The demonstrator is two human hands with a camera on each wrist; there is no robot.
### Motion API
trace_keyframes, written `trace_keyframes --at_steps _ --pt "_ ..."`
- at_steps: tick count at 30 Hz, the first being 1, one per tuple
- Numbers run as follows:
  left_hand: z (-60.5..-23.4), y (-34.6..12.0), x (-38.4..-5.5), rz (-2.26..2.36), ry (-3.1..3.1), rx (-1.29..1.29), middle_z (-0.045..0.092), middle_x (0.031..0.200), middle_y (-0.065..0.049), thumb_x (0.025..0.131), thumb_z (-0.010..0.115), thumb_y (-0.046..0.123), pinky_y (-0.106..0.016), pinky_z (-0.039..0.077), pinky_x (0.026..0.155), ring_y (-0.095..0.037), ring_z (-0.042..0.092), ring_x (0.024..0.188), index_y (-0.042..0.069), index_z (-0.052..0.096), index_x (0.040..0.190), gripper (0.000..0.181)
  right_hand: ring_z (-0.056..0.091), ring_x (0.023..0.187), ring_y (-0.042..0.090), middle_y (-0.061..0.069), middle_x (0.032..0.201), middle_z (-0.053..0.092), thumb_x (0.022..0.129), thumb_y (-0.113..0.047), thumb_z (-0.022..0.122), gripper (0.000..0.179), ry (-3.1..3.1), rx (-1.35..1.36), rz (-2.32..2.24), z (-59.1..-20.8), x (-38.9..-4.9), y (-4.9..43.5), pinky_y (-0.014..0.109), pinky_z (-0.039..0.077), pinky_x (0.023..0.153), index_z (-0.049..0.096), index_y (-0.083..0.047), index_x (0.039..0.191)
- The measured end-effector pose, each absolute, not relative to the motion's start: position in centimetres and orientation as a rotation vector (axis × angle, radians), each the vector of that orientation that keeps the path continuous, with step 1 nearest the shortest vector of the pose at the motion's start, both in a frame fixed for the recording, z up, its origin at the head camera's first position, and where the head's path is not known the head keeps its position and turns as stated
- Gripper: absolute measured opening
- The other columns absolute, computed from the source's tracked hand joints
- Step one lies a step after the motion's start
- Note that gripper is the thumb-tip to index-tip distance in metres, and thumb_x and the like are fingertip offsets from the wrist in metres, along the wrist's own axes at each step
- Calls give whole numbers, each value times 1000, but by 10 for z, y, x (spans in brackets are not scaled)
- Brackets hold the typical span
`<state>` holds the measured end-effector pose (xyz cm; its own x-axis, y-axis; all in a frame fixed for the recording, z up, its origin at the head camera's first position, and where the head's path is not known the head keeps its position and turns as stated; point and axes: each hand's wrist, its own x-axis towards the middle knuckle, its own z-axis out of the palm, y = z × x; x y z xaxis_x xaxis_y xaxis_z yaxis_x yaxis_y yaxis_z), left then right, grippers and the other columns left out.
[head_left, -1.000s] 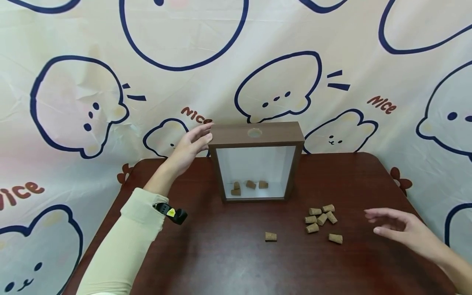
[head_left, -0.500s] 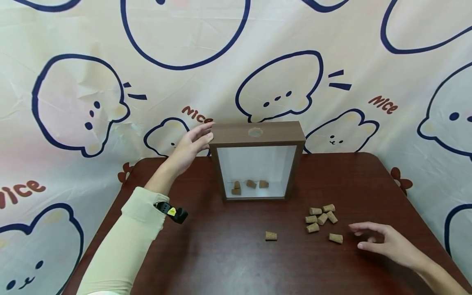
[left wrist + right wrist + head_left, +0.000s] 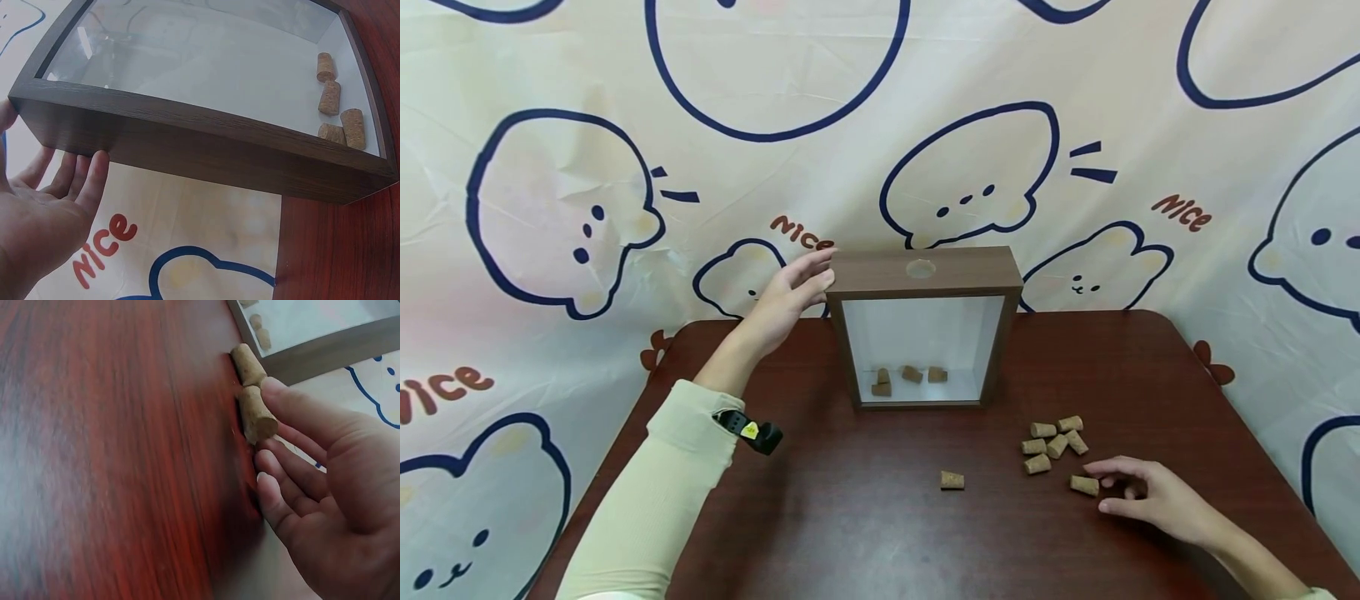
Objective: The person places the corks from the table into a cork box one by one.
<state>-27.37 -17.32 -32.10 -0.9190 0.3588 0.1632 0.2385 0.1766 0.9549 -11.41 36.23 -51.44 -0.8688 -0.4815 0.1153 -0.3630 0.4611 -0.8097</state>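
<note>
A dark wooden box frame [image 3: 925, 279] with a clear front and a round hole in its top stands upright on the table. Several corks [image 3: 353, 128] lie inside along its bottom. My left hand [image 3: 778, 308] rests on the box's upper left side, its fingers fairly straight against the wood in the left wrist view. My right hand [image 3: 1157, 496] reaches in low over the table, thumb and fingers spread apart. Its fingertips are right at the end of a single cork [image 3: 1084, 485], which shows between thumb and fingers in the right wrist view.
A cluster of several loose corks [image 3: 1054, 444] lies right of the box, just beyond the right hand. Another cork [image 3: 952, 481] lies alone in front of the box. Behind the red-brown table [image 3: 850, 517] hangs a cloth [image 3: 820, 183] printed with cartoon faces.
My right hand has moved left and slightly toward me, from the table's right side to the nearest cork. My left hand and the box have stayed in place.
</note>
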Motion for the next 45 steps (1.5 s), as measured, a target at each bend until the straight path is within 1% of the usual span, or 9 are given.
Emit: trace_keyframes --at_steps 5,8,17,24,30,35,40,42,45 --pt "-321 -174 -274 1866 2330 591 37 160 -7 107 53 31 -49 35 116 -25 38 143 11 35 158 58 57 80 11 -3 103 66 87 -9 80 39 2625 -820 -1339 -517 -117 352 24 47 54 70 -9 124" --pt "-322 -174 -274 1871 2327 587 37 160 -7 106 53 31 -49 34 117 -25 38 143 11 35 158 59 54 74 11 -4 99 64 87 -10 81 38 2635 -839 -1311 -516 -117 348 23 45 53 70 -10 123" --pt "-322 -174 -273 1876 2328 579 37 160 -8 106 53 31 -49 34 117 -26 38 143 11 36 158 59 57 81 7 -7 103 67 88 -9 79 31 2708 -829 -1264 -517 -117 345 23 46 57 72 -13 118" --pt "-322 -173 -273 1868 2329 588 37 160 -8 107 53 31 -49 34 117 -26 38 143 10 34 159 59 56 80 5 -11 95 65 88 -6 78 28 2762 -802 -1246 -511 -115 346 23 48 59 74 -15 114" --pt "-321 -173 -273 1868 2328 591 36 160 -8 107 52 31 -50 34 117 -26 38 143 10 34 159 59 59 82 3 -10 101 68 88 -5 78 29 2820 -734 -1206 -493 -116 352 23 51 62 75 -16 114" --pt "-321 -172 -273 1883 2315 601 36 160 -9 107 52 29 -49 35 116 -26 37 144 9 35 158 58 62 86 2 -10 105 70 86 0 78 31 2901 -710 -1162 -472 -121 359 21 52 65 75 -13 114" --pt "-321 -172 -273 1879 2320 599 35 161 -9 107 51 28 -49 34 116 -26 36 144 9 35 158 57 63 87 2 -7 106 71 88 3 75 32 2928 -659 -1152 -448 -129 367 22 53 65 74 -10 117" --pt "-320 -172 -273 1881 2318 601 35 161 -9 107 51 27 -49 35 116 -26 36 145 9 35 158 57 62 90 0 -6 108 71 89 2 75 32 2943 -643 -1138 -438 -132 369 21 53 67 74 -10 119" --pt "-320 -172 -272 1878 2316 603 34 161 -9 107 51 27 -49 35 116 -27 36 145 9 34 159 57 61 96 -4 -7 111 71 90 2 74 33 2976 -649 -1115 -424 -138 372 15 51 71 74 -12 120"
